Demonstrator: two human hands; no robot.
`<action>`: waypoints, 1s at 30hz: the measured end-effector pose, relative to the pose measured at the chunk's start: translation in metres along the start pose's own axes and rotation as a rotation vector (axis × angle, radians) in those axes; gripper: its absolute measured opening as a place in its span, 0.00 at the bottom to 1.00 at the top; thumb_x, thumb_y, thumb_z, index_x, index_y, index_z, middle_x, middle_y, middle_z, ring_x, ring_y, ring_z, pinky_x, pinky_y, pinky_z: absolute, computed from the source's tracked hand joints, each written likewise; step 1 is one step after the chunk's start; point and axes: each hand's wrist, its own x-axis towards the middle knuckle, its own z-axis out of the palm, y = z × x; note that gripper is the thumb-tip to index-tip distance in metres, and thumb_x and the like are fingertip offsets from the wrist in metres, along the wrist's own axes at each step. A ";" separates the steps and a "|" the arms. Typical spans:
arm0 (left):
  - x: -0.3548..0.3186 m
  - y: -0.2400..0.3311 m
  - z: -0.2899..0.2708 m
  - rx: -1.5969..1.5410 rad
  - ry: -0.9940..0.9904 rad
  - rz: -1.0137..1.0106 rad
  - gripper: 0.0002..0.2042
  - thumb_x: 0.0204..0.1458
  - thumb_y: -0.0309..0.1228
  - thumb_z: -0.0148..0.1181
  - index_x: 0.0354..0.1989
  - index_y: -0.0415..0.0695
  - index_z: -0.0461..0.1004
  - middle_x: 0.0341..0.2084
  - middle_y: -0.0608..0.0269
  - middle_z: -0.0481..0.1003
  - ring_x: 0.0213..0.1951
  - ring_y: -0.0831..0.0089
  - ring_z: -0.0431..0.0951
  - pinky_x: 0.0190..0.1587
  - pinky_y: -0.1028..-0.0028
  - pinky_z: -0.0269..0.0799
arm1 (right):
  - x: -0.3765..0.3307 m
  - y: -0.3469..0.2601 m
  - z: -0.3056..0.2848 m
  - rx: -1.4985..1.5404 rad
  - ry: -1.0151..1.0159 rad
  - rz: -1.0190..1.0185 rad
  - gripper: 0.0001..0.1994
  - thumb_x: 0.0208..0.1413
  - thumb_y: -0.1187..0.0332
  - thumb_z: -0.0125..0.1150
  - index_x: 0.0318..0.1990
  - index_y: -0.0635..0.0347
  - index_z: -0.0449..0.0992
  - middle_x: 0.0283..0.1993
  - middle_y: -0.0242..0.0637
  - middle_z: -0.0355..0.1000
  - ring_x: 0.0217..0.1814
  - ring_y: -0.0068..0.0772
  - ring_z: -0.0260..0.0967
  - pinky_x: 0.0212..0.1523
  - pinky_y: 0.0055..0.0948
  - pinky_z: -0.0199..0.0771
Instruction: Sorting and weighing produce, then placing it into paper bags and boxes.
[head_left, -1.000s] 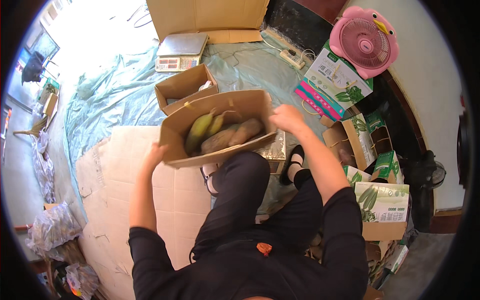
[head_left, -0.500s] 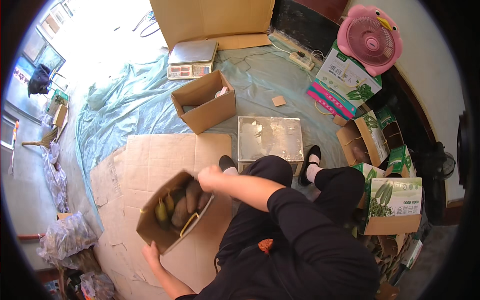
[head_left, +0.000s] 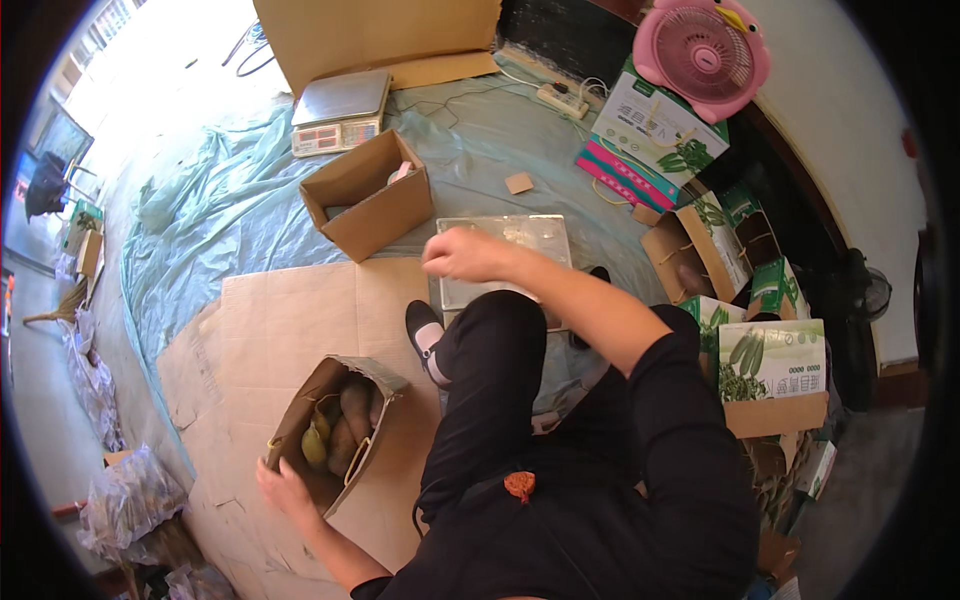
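A brown cardboard box (head_left: 372,378) holding several green and brownish fruits (head_left: 335,430) rests on the flat cardboard sheet (head_left: 290,320) at my lower left. My left hand (head_left: 283,488) grips the box's near edge. My right hand (head_left: 462,254) hovers loosely closed, holding nothing, above my knee and near a shiny metal tray (head_left: 500,250). Black trousers and a black and white sock cover my leg.
An open empty-looking cardboard box (head_left: 368,200) stands ahead, with a digital scale (head_left: 340,110) behind it. Printed cartons (head_left: 650,130) and a pink fan (head_left: 700,50) are at the right. Blue plastic sheeting (head_left: 220,200) covers the floor. Plastic bags (head_left: 125,500) lie at lower left.
The box of fruits was carried from in front of me down to my left side and set on the cardboard. My right hand let go and lifted toward the metal tray.
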 end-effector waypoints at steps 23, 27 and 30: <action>-0.027 0.243 0.150 0.901 -0.992 0.856 0.24 0.52 0.44 0.51 0.58 0.52 0.67 0.61 0.64 0.63 0.65 0.64 0.57 0.63 0.37 0.34 | -0.357 0.132 -0.091 0.377 0.997 0.541 0.10 0.54 0.68 0.57 0.40 0.63 0.75 0.32 0.31 0.73 0.33 0.20 0.70 0.33 0.19 0.68; -0.037 0.216 0.149 0.884 -0.929 1.062 0.23 0.53 0.41 0.48 0.59 0.52 0.66 0.58 0.64 0.66 0.63 0.64 0.60 0.63 0.38 0.34 | -0.406 0.151 -0.057 0.430 1.257 0.607 0.09 0.53 0.70 0.56 0.39 0.64 0.76 0.31 0.33 0.74 0.30 0.22 0.70 0.34 0.22 0.70; -0.049 0.172 0.169 0.732 -0.812 1.277 0.25 0.52 0.39 0.48 0.61 0.51 0.63 0.58 0.64 0.66 0.62 0.63 0.60 0.63 0.37 0.34 | -0.448 0.145 -0.043 0.351 1.348 0.711 0.10 0.52 0.70 0.57 0.40 0.65 0.76 0.30 0.33 0.74 0.31 0.23 0.70 0.35 0.23 0.70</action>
